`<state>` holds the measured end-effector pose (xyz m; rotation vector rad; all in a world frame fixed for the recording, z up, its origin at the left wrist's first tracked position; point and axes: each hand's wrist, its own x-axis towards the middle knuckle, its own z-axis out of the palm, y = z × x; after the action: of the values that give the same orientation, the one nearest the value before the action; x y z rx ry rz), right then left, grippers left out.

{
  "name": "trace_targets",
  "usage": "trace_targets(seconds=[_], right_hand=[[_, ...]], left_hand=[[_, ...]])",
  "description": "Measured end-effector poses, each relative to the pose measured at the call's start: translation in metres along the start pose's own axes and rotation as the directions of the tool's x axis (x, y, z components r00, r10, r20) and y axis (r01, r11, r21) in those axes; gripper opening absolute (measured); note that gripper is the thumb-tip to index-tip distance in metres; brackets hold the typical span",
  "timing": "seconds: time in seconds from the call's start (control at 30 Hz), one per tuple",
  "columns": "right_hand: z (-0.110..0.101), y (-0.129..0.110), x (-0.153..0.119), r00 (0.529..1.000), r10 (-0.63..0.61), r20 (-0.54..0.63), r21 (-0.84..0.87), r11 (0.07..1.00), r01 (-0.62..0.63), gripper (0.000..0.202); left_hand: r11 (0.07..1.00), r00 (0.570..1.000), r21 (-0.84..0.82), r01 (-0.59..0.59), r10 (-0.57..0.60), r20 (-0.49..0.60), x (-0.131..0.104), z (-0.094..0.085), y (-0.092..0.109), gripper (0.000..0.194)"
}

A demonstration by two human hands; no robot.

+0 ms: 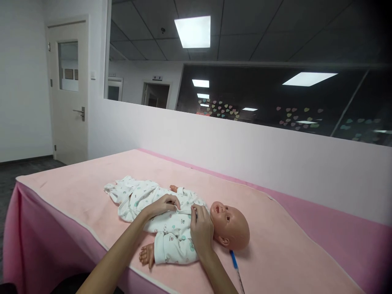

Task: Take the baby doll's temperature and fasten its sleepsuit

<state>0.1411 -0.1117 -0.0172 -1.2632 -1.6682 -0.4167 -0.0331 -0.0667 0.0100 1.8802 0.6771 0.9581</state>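
Observation:
A baby doll (pixel 234 222) lies on its back on the table, its head to the right. It wears a white printed romper (pixel 171 223), with the front edge lifted a little at the chest. My left hand (pixel 161 205) is closed on this edge near the middle of the chest, fingertips pinched by a small snap. Closer to the collar, my right hand (pixel 202 229) is also closed on the romper's front edge, its fingertips partly hidden. The doll's near hand (pixel 147 255) sticks out of its sleeve beside my left forearm. The romper's legs (pixel 122 192) lie loosely to the left.
A pink padded mat (pixel 294 245) with pale piping covers the table over a darker pink cloth (pixel 39 237). Near the doll's head lies a thin stick with a blue end (pixel 234 259). A white wall with a window (pixel 245 94) stands behind; a door (pixel 69 94) is far left.

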Motion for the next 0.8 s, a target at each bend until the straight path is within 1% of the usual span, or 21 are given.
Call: trace_targets(seconds=[0.13, 0.2, 0.3, 0.4, 0.57, 0.7, 0.8], right_hand=[[-0.0002, -0.0006, 0.0006, 1.000, 0.018, 0.005, 0.004, 1.000, -0.018, 0.026], [-0.0005, -0.0009, 0.0007, 1.000, 0.025, 0.011, 0.006, 1.000, -0.025, 0.025], [-0.0011, -0.0012, 0.0008, 0.999, 0.032, 0.028, 0.018, 0.999, -0.032, 0.024], [-0.0016, -0.0009, 0.0007, 0.999, 0.030, 0.041, 0.035, 0.999, -0.032, 0.023], [-0.0020, 0.0006, 0.0000, 0.999, 0.026, 0.036, 0.060, 0.998, -0.028, 0.023], [-0.0023, 0.0004, -0.0002, 0.998, 0.031, 0.048, 0.055, 0.998, -0.034, 0.022], [-0.0031, -0.0010, 0.0003, 0.998, 0.023, 0.051, 0.032, 0.999, -0.025, 0.023]], left_hand=[[1.000, 0.998, 0.002, -0.007, 0.007, -0.065, -0.0034, 0.0004, 0.0004, 0.015], [0.999, 0.996, -0.017, -0.035, 0.033, -0.084, -0.0046, 0.0002, 0.0002, 0.013], [0.997, 0.997, -0.031, -0.071, 0.069, -0.046, -0.0060, -0.0001, 0.0017, 0.008], [0.998, 0.998, -0.010, -0.059, 0.058, -0.016, -0.0068, 0.0003, 0.0043, 0.012], [0.994, 0.998, 0.089, -0.068, 0.069, -0.003, -0.0058, 0.0020, 0.0017, 0.015], [0.976, 0.993, 0.182, -0.119, 0.122, -0.003, -0.0059, 0.0032, -0.0006, 0.015], [0.934, 0.985, 0.313, -0.170, 0.170, 0.026, -0.0073, 0.0044, 0.0031, 0.014]])
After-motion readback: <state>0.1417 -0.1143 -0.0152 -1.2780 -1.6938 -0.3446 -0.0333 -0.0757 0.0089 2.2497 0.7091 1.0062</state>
